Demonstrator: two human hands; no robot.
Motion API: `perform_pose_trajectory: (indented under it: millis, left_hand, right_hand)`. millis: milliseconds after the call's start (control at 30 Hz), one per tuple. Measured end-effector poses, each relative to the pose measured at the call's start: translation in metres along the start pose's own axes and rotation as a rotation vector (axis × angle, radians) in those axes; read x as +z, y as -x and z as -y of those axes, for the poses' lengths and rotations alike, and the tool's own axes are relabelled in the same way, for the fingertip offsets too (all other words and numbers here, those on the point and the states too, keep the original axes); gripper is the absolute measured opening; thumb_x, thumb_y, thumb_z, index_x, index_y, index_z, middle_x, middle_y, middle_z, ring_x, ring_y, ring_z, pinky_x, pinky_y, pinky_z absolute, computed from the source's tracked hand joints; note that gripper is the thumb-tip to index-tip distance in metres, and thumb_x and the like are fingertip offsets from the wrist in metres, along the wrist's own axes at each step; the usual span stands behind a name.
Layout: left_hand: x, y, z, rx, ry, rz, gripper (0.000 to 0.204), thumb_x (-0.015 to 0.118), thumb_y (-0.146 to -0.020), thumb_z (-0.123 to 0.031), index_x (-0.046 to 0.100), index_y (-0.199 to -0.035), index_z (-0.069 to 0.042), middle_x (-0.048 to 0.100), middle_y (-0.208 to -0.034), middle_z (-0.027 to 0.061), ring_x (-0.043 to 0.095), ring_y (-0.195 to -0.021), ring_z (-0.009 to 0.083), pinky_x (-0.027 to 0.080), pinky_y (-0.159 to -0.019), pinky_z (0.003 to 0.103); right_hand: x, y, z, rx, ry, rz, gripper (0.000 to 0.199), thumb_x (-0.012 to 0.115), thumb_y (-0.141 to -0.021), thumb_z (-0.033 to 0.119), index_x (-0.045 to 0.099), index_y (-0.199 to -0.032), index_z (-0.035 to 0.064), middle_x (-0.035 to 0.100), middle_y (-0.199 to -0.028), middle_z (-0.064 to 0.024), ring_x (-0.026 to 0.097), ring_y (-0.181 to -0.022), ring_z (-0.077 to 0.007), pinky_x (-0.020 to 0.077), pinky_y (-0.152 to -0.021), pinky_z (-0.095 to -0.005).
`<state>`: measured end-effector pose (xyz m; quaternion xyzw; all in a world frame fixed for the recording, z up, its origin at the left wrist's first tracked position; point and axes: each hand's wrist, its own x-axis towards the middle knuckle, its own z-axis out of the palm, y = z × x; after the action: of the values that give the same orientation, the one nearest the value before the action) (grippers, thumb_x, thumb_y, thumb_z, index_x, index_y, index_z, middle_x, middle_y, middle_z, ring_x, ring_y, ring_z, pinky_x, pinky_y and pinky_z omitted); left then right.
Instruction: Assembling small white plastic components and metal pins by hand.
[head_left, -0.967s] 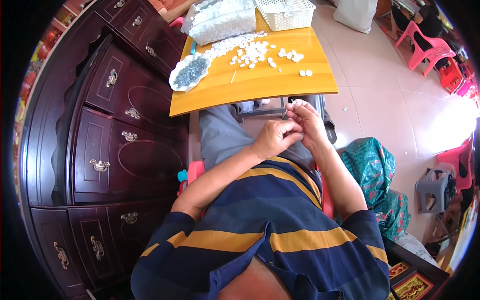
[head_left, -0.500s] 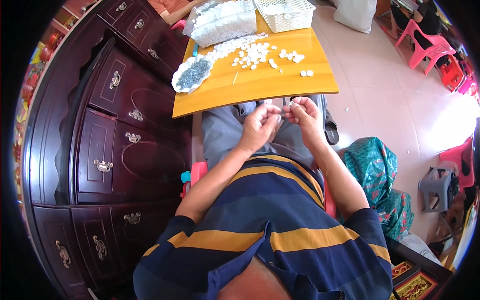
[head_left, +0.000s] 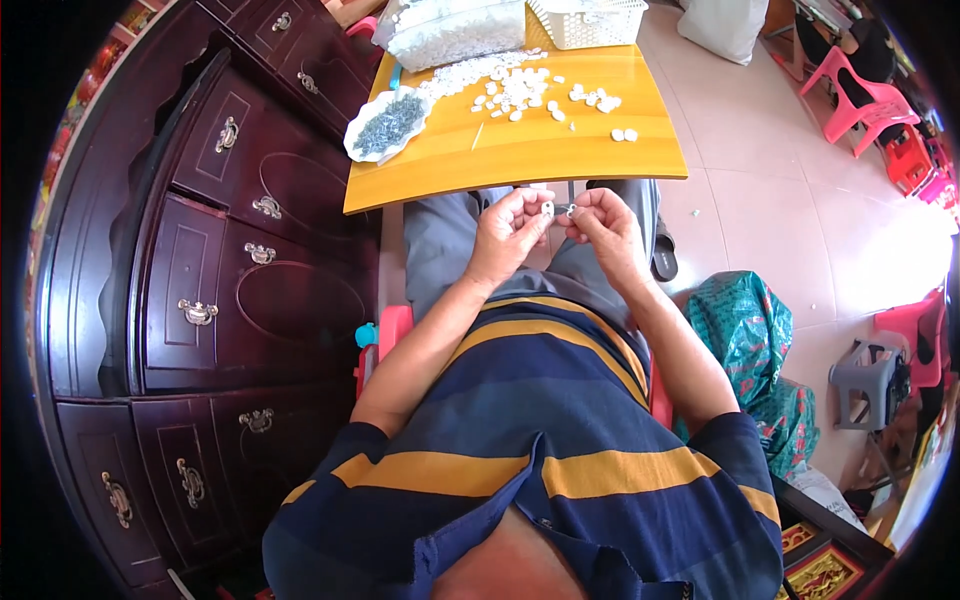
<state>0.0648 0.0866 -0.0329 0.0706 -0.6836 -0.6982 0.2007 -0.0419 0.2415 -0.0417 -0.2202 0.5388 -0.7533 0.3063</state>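
Just past the near edge of the table, above my lap, my left hand [head_left: 512, 232] pinches a small white plastic piece [head_left: 548, 208] between thumb and fingers. Close beside it, my right hand [head_left: 606, 228] pinches another small white piece [head_left: 572, 210], which looks ring-shaped. The fingertips of both hands nearly meet; fine details of the pieces are too small to make out. Loose white pieces [head_left: 520, 88] are scattered over the yellow wooden table [head_left: 560, 150]. At its left edge, a white scalloped dish [head_left: 372, 154] holds many thin dark grey bits [head_left: 392, 124].
A clear bin [head_left: 460, 40] full of white pieces and a white perforated basket [head_left: 592, 28] stand at the far side. Dark wooden drawers [head_left: 290, 300] rise on my left. Green bags [head_left: 740, 320], a grey stool [head_left: 868, 385] and a pink chair [head_left: 860, 100] are on the right.
Both hands have turned slightly and now hold their white pieces facing each other. A white piece now shows in my left fingertips. The whole view has shifted a little.
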Motion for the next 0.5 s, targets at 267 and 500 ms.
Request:
perform_pose_trajectory:
  millis: [267, 500]
  left_hand:
    - [0.0007, 0.0009, 0.0013, 0.012, -0.081, 0.007, 0.022, 0.065, -0.095, 0.001, 0.066, -0.118, -0.001, 0.07, -0.094, 0.0001, 0.062, -0.076, 0.0042, 0.053, -0.069, 0.02]
    - [-0.0006, 0.0013, 0.004, 0.025, -0.169, -0.002, 0.025, 0.067, -0.094, 0.001, 0.068, -0.118, -0.001, 0.073, -0.096, 0.003, 0.068, -0.085, 0.0078, 0.056, -0.077, 0.024]
  right_hand:
    - [0.0023, 0.002, 0.0016, -0.021, 0.095, 0.018, 0.006, 0.059, -0.101, 0.009, 0.059, -0.106, 0.0041, 0.072, -0.09, -0.0036, 0.062, -0.079, -0.0062, 0.0492, -0.073, -0.0207]
    - [0.0021, 0.003, 0.0053, -0.027, 0.153, 0.029, 0.007, 0.058, -0.102, 0.01, 0.059, -0.106, 0.0047, 0.072, -0.091, -0.003, 0.062, -0.079, -0.0061, 0.0493, -0.074, -0.021]
